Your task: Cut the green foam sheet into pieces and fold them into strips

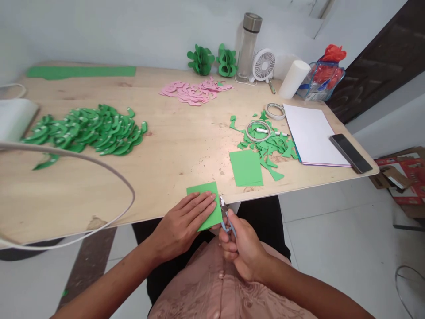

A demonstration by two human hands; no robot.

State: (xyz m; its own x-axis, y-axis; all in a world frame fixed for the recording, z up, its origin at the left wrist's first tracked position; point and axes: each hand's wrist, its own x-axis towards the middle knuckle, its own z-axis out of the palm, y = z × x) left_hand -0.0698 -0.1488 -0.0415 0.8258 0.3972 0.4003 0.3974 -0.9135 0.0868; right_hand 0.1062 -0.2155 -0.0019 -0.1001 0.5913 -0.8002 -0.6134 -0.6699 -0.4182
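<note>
My left hand [187, 217] lies over a green paper square [214, 210] at the table's front edge, its fingers extended across the top and holding it. Part of the square sticks out past the edge; what is under it is mostly hidden. My right hand [242, 243] grips small scissors [227, 219] with blue-grey handles. Their blades point up and away, right beside the square's right side. Whether the blades touch the paper, I cannot tell. Another green paper square [246, 168] lies flat on the table just to the right.
Green scraps [274, 144] surround a tape roll [258, 131] and a pen. Paper sheets [312, 133] and a phone [351, 153] lie at right. Green cut pieces [96, 130] heap at left, pink ones [195, 91] behind. A white cable [129, 190] loops across the left front.
</note>
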